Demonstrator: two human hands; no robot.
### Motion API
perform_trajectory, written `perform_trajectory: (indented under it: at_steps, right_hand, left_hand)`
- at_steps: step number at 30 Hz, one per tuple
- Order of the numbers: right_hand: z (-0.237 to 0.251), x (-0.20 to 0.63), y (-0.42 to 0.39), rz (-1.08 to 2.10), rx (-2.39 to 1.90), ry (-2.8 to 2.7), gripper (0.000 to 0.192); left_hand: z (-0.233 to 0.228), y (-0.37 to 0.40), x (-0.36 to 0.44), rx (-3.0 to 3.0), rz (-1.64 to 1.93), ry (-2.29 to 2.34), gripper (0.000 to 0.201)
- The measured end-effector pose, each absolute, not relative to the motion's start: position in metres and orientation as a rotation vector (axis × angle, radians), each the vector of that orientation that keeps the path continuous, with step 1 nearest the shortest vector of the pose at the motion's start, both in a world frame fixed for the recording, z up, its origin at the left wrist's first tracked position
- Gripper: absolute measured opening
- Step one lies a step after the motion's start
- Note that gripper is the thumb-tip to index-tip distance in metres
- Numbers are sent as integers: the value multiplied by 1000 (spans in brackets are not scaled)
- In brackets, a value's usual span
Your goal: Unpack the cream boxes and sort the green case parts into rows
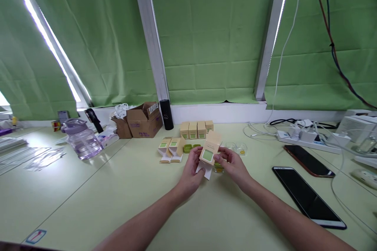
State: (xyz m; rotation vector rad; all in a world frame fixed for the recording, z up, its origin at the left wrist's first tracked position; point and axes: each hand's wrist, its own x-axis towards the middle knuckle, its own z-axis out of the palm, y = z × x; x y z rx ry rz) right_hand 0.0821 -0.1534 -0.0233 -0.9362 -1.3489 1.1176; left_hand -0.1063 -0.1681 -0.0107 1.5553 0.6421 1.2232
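Observation:
Both hands hold one small tan carton [209, 151] with a green square on its face and its top flap open, above the pale green table [123, 200]. My left hand [192, 171] grips its lower left side, where a white flap sticks out below. My right hand [232, 164] pinches its right edge. Just behind lie two more open cartons [171, 149], two small green lids [191, 148], and a row of several closed cartons [196, 129]. A small jar sits partly hidden under my right hand.
A brown cardboard box [144, 120] and a black cylinder [166, 114] stand at the back. A purple water jug [80, 138] sits at left near clear plastic sleeves [38, 157]. Two phones [308, 196] lie at right, beside a power strip [309, 137] with cables.

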Motion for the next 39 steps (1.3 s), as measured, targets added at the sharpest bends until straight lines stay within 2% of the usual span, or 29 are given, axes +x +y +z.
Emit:
perform_trajectory:
  at_steps: [9, 15, 24, 28, 34, 39]
  right_hand:
    - [-25, 83, -151, 1112, -923, -1318, 63]
    - [-20, 83, -152, 1131, -880, -1236, 58]
    - [-22, 82, -152, 1074, -899, -1292, 59]
    - [-21, 81, -152, 1057, -910, -1318, 59]
    - [-18, 82, -152, 1091, -931, -1371, 61]
    - [-11, 82, -157, 1091, -919, -1334, 61]
  left_hand:
    - [-14, -167, -108, 1889, 1339, 995, 34]
    - [-12, -170, -114, 2026, 1316, 968, 38]
    - [-10, -168, -112, 1960, 1354, 998, 27]
    - [-13, -166, -110, 1869, 1340, 977, 33]
    - [-12, -170, -107, 1716, 1322, 843, 58]
    - [-10, -171, -107, 1562, 1239, 597, 62]
